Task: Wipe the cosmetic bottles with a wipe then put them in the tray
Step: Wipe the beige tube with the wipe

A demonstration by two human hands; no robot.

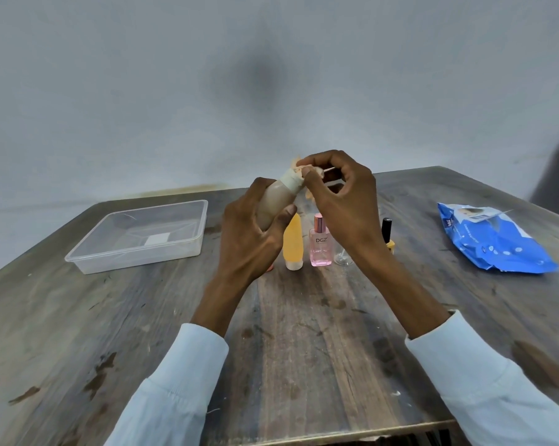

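- Head view: a beige bottle [273, 202] is gripped around its body by the left hand [255, 233] and held tilted above the table [143, 317], over the standing bottles.
- A crumpled wipe [299, 170] is pinched by the right hand [339, 201] against the bottle's white cap end.
- A slip is possible if the wet bottle is twisted hard; the orange tube [293, 244], the pink perfume bottle [320, 244] and the yellow nail polish [388, 235] below could be knocked over.
- The clear tray [136, 252], seemingly without bottles, is well apart to the left, so the carry crosses open table.
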